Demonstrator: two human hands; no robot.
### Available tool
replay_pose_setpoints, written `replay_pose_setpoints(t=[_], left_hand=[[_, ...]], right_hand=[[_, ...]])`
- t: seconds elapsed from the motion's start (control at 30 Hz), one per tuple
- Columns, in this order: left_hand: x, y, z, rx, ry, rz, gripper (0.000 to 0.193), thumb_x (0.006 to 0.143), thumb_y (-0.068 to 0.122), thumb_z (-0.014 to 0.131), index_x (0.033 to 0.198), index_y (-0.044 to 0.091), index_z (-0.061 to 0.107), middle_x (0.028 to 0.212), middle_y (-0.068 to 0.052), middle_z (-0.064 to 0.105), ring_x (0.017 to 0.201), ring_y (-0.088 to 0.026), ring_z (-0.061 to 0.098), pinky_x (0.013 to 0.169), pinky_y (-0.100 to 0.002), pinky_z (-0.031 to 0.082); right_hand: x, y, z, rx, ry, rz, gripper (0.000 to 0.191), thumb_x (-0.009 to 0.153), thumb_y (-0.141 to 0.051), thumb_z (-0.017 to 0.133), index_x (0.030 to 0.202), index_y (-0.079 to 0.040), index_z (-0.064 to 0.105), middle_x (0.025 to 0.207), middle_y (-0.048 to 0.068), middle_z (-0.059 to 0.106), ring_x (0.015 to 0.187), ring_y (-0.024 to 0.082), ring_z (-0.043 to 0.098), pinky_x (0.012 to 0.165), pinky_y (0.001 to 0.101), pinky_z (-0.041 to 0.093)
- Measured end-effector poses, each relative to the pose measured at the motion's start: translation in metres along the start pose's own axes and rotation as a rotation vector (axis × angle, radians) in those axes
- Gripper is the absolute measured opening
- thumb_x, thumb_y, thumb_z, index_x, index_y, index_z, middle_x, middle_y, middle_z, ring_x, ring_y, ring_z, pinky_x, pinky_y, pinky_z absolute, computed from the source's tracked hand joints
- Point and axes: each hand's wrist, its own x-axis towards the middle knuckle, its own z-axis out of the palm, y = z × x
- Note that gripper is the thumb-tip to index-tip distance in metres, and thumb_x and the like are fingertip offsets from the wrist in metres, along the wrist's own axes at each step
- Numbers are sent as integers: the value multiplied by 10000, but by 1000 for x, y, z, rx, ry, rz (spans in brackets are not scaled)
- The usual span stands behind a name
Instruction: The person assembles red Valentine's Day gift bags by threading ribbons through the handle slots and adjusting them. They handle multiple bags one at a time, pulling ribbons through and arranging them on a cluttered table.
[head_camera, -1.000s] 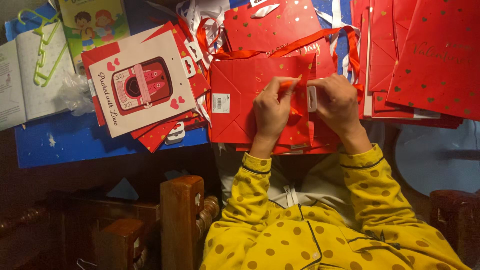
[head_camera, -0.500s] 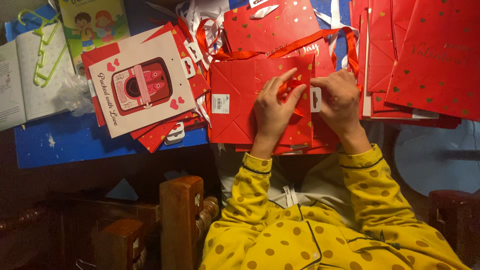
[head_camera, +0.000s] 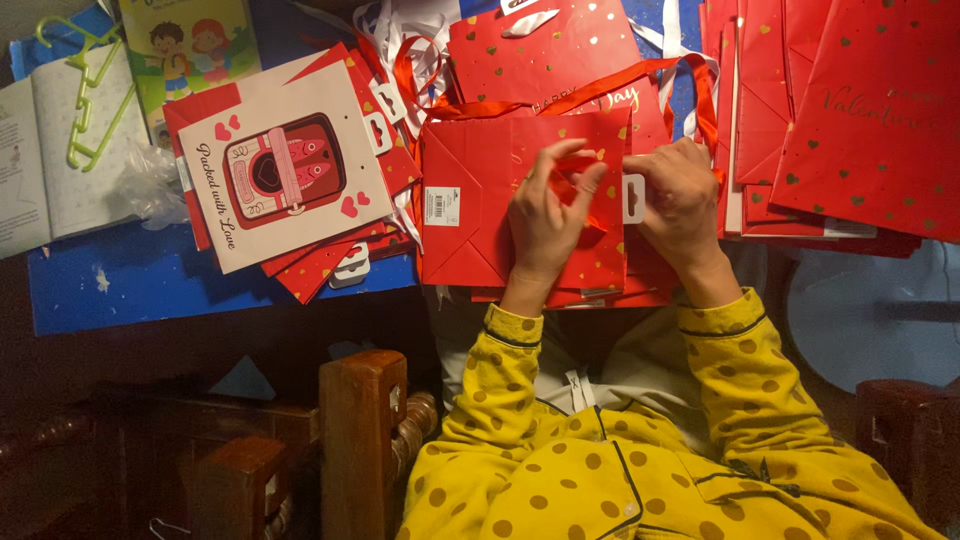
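Observation:
A flat red gift bag (head_camera: 470, 200) with small gold hearts lies on top of a pile in front of me. My left hand (head_camera: 545, 215) rests on it and pinches a red ribbon (head_camera: 572, 188) at the bag's right side. My right hand (head_camera: 680, 200) is beside it, fingers curled around the bag's right edge next to a small white tag (head_camera: 633, 197). More red ribbon handles (head_camera: 610, 85) loop above the bag. Both my arms wear yellow sleeves with brown dots.
To the left is a stack of white and red gift bags (head_camera: 290, 165) with a heart design. More red bags (head_camera: 860, 110) are piled at the right. An open book (head_camera: 50, 160), green hangers (head_camera: 90, 110) and a children's book (head_camera: 190, 40) lie on the blue table (head_camera: 150, 280). A wooden chair post (head_camera: 360, 440) stands below.
My left hand's fingers have shifted on the ribbon, spreading then pinching it. My right hand moved slightly right along the bag's edge. The bag stays in place.

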Motion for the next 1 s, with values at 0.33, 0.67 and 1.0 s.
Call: replay_pose_setpoints(t=[0.33, 0.67, 1.0], left_hand=[[-7, -19, -1, 76, -60, -67, 188, 1024, 266, 679, 1071, 92, 624, 927, -41, 726, 868, -201, 741, 766, -319, 568], [-3, -1, -6, 242, -17, 247, 287, 881, 209, 776, 1138, 101, 708, 985, -65, 698, 926, -257, 684, 797, -358, 536], [-7, -3, -9, 106, -69, 157, 98, 946, 111, 708, 1012, 67, 651, 948, -81, 706, 919, -291, 693, 802, -378, 550]], right_hand=[[0, -7, 0, 11, -10, -6, 200, 882, -106, 781, 1072, -72, 725, 899, 70, 640, 892, 289, 553, 860, 401, 420], [-2, -7, 1, -12, -9, -7, 202, 887, -104, 755, 1081, -57, 721, 925, 75, 645, 936, 282, 576, 877, 393, 425], [-2, -7, 2, -9, -18, 14, 188, 906, -145, 774, 1076, -70, 743, 912, 60, 619, 922, 261, 552, 873, 389, 413]])
